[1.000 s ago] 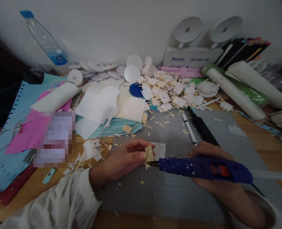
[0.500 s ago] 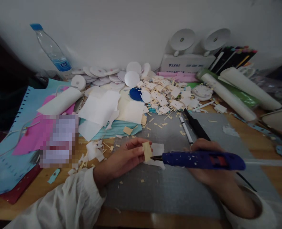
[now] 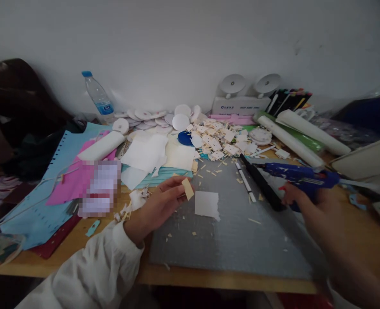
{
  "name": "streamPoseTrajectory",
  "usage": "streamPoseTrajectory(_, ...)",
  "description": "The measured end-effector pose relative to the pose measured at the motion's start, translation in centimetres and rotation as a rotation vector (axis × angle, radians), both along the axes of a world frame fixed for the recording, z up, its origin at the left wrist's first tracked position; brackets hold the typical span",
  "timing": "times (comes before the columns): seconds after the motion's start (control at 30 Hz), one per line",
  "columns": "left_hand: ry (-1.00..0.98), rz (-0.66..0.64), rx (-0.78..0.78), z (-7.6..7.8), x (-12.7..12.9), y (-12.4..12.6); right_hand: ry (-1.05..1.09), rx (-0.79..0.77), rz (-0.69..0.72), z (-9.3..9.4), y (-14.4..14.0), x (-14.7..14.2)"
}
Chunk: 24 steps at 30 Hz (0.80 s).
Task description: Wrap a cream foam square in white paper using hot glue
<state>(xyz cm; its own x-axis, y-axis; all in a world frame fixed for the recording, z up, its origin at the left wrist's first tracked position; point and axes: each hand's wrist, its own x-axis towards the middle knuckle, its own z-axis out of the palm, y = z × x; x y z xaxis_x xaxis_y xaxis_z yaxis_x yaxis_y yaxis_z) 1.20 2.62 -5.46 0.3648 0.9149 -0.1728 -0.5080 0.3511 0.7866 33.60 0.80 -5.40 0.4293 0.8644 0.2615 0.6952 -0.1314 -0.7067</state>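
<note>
Left hand [image 3: 158, 206] pinches a small tan wood chip [image 3: 187, 189] between thumb and fingertips, grip pressed on the chip's lower edge, chip tilted and held just above the grey cutting mat [image 3: 235, 231]. White paper square [image 3: 206, 204] lies flat on the mat at about 4 o'clock from the chip, close but apart. Right hand [image 3: 309, 201] wraps a blue glue gun [image 3: 297, 176], grip closed round its handle, nozzle pointing to 9 o'clock, well apart from the chip; hand is blurred, so finger on trigger cannot be told.

At 12 o'clock from the mat: heap of small cut squares [image 3: 222, 139], white discs [image 3: 158, 118], water bottle [image 3: 99, 98] near the wall. Black ruler [image 3: 262, 184] and white pen [image 3: 245, 182] lie on the mat's top right.

Judgement: to seat the chip well, keep fingertips on bare edges, clear of any glued face; lower it flat and square onto the paper, press evenly, hold briefly. Rest the gun with its tip clear of paper scraps on the surface.
</note>
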Motion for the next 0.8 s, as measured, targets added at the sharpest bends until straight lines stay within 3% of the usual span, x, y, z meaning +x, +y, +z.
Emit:
streamPoseTrajectory(0.2,0.171,0.022,0.181,1.1,0.4,0.1,-0.039,-0.022,-0.152,-0.5,-1.7,4.3)
streamPoseTrajectory(0.53,0.341,-0.026,0.364,2.0,1.3,-0.1,-0.219,-0.093,-0.203,-4.2,-1.3,7.5)
streamPoseTrajectory(0.67,0.412,-0.029,0.405,2.4,1.2,-0.1,-0.279,-0.145,-0.172,-4.0,-1.6,7.6)
streamPoseTrajectory(0.8,0.450,-0.028,0.421,2.3,1.1,0.2,-0.321,-0.163,-0.241,-2.9,-2.3,7.4)
